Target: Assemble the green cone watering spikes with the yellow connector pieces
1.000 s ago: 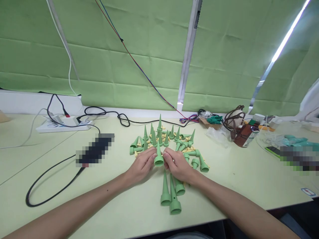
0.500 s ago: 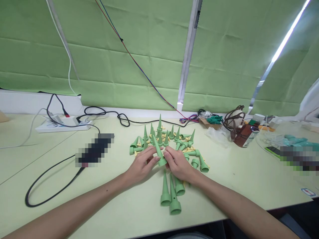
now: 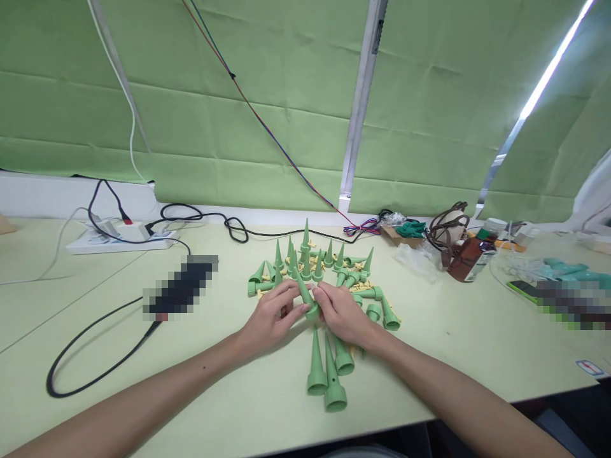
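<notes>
Between my two hands a green plastic cone spike [image 3: 305, 294] is held, its point tilted up and to the left. My left hand [image 3: 273, 317] closes on it from the left, thumb near the wide collar. From the right, the bent fingers of my right hand [image 3: 340, 310] grip the collar end; whether they also hold a small part is hidden. Just below my hands, two green spikes [image 3: 316, 366] lie on the table, points away from me, with another partly under my right hand. Beyond my hands several green spikes [image 3: 329, 254] stand or lie among small yellow pieces [image 3: 363, 286].
A black pixelated device [image 3: 184, 289] with a looped cable lies left, near a white power strip [image 3: 121, 242]. At right are a brown bottle [image 3: 470, 257], a clear plastic bag [image 3: 415, 262] and a green-edged phone-like item [image 3: 525, 292]. A black cable [image 3: 281, 233] runs along the back.
The held spike has shifted slightly down and right, its tip lower. My left thumb has moved a little along its collar. The other spikes stay as they were.
</notes>
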`<action>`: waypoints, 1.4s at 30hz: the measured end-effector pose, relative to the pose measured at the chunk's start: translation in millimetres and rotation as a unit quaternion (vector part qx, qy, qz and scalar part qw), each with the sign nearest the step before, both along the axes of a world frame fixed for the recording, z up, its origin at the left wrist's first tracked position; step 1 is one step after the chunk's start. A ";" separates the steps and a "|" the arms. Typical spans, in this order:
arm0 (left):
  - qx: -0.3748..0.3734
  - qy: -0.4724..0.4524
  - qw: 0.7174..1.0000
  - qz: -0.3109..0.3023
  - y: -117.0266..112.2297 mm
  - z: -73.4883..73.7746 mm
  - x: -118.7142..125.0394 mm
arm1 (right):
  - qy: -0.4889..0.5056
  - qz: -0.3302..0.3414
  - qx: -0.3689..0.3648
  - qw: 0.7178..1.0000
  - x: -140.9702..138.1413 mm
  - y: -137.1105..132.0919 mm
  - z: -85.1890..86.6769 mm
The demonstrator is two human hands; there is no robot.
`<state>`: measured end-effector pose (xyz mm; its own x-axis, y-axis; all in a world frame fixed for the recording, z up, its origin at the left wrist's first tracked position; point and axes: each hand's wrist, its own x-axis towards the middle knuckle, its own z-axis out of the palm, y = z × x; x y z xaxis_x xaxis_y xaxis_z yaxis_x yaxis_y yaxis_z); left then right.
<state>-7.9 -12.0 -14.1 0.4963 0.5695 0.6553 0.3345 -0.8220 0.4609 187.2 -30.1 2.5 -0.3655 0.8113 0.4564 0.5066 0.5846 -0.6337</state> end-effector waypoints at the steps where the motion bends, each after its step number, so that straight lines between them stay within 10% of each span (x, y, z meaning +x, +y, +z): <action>1: 0.001 0.001 1.000 0.001 -0.5 0.3 0.2 | -0.004 -0.004 0.004 1.000 0.1 0.3 -0.4; 31: 0.102 0.017 0.995 -0.009 -2.7 -3.4 2.7 | -0.026 -0.026 0.029 0.999 -0.8 3.1 -5.2; 42: 0.036 0.005 0.998 0.048 -2.8 -5.8 4.6 | 0.020 -0.020 0.025 0.999 -3.9 0.9 -2.0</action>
